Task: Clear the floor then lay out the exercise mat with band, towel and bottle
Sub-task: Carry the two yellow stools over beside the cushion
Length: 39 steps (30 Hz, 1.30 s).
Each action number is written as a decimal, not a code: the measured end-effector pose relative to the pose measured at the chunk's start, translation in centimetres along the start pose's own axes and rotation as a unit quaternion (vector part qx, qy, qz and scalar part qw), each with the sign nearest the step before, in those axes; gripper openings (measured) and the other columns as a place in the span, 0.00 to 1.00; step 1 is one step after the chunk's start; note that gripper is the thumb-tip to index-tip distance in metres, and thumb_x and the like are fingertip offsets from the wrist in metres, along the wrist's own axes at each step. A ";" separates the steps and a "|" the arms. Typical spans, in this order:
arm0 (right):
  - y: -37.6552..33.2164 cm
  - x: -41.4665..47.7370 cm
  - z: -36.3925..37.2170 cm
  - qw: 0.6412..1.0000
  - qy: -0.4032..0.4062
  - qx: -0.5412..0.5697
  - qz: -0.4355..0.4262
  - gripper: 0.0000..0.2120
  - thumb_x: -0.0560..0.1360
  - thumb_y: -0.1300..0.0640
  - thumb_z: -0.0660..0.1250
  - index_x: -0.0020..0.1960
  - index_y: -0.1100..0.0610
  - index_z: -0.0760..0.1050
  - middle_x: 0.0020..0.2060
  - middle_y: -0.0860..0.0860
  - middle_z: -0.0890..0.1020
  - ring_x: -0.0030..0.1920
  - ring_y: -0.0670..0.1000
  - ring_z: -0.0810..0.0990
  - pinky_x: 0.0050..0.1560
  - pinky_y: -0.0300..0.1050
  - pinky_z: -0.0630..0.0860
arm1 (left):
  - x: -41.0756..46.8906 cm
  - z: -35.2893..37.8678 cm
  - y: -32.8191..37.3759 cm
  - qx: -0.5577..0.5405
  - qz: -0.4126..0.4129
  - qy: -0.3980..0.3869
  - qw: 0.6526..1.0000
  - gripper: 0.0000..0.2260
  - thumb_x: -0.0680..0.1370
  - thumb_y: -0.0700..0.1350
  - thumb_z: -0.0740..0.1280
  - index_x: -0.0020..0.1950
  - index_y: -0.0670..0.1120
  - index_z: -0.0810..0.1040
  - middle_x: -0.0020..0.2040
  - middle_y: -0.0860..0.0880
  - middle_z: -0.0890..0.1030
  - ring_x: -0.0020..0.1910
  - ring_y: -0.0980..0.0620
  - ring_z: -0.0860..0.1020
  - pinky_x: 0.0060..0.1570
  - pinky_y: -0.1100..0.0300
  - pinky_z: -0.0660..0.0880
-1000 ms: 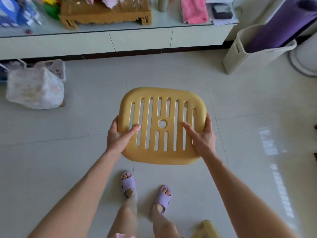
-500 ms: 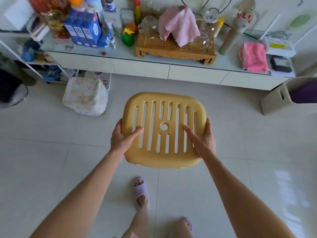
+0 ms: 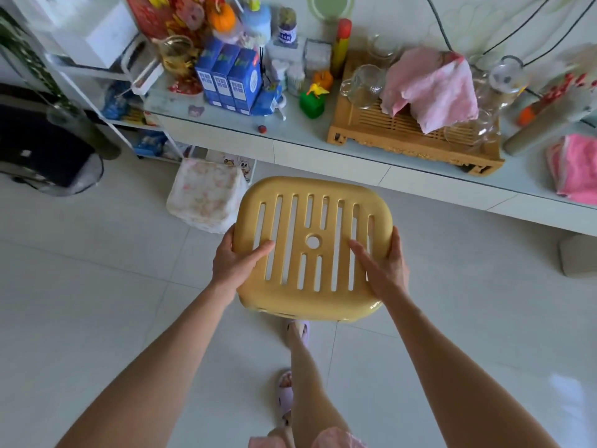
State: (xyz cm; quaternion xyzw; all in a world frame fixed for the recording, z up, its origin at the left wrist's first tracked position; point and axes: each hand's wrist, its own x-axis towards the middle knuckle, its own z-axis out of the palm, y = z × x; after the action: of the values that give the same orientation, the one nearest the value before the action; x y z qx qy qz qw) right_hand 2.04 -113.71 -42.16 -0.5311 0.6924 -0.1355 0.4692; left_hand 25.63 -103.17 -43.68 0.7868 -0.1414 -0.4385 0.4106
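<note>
Left hand (image 3: 235, 263) and right hand (image 3: 384, 270) grip yellow stool (image 3: 307, 302), legs hidden.

There are one yellow stool (image 3: 326, 299), two hands (left hand (image 3: 234, 261), right hand (image 3: 386, 268)), three blue cartons (image 3: 240, 82), one wooden tray (image 3: 403, 140), two lilac slippers (image 3: 286, 394) and one floral bundle (image 3: 206, 202).

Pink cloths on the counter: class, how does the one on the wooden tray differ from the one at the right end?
The tray cloth is pale pink; the end towel is brighter pink. The tray cloth is draped loosely over glassware; the end towel lies folded flat on the counter. Both are pink fabric.
</note>
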 end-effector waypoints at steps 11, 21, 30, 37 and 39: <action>-5.6 13.1 8.1 0.999 -0.018 -0.011 0.037 0.47 0.65 0.32 0.69 0.76 0.43 0.49 0.64 0.55 0.74 0.62 0.61 0.74 0.59 0.58 0.72 | 15.5 -0.3 3.4 0.039 -0.025 0.011 0.999 0.33 0.65 0.58 0.77 0.67 0.55 0.70 0.54 0.54 0.80 0.52 0.50 0.80 0.55 0.50 0.78; -3.1 23.6 16.4 0.996 -0.023 -0.033 0.077 0.47 0.66 0.35 0.71 0.76 0.44 0.50 0.63 0.56 0.75 0.62 0.61 0.74 0.59 0.57 0.72 | 28.1 1.2 -1.7 0.053 -0.067 -0.004 0.996 0.33 0.64 0.57 0.77 0.67 0.54 0.71 0.54 0.54 0.81 0.52 0.50 0.80 0.53 0.52 0.78; 2.8 31.2 24.6 0.994 -0.008 -0.025 0.102 0.47 0.66 0.36 0.71 0.76 0.43 0.49 0.65 0.56 0.72 0.65 0.60 0.71 0.62 0.57 0.69 | 38.9 3.2 -9.6 0.059 -0.074 -0.031 0.995 0.33 0.62 0.59 0.78 0.64 0.57 0.73 0.52 0.55 0.82 0.52 0.50 0.81 0.53 0.49 0.79; 7.7 37.0 30.2 0.994 -0.004 -0.021 0.105 0.47 0.66 0.36 0.71 0.76 0.42 0.48 0.66 0.56 0.72 0.65 0.60 0.71 0.61 0.58 0.70 | 46.2 5.7 -15.5 0.074 -0.067 -0.030 0.995 0.33 0.62 0.57 0.79 0.64 0.56 0.73 0.52 0.56 0.82 0.51 0.53 0.81 0.56 0.51 0.78; 9.1 38.3 31.6 0.994 -0.002 -0.021 0.103 0.47 0.65 0.35 0.70 0.76 0.42 0.48 0.66 0.55 0.72 0.65 0.60 0.72 0.61 0.58 0.70 | 47.9 6.3 -16.8 0.082 -0.058 -0.021 0.995 0.27 0.64 0.54 0.79 0.60 0.57 0.73 0.49 0.59 0.82 0.49 0.56 0.80 0.55 0.55 0.77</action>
State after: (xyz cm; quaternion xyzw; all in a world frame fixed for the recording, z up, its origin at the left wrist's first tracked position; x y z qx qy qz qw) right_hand 21.75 -133.35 -84.27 -0.4668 0.7453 -0.0711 0.4707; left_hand 45.78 -123.93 -85.88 0.8154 -0.1399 -0.4651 0.3152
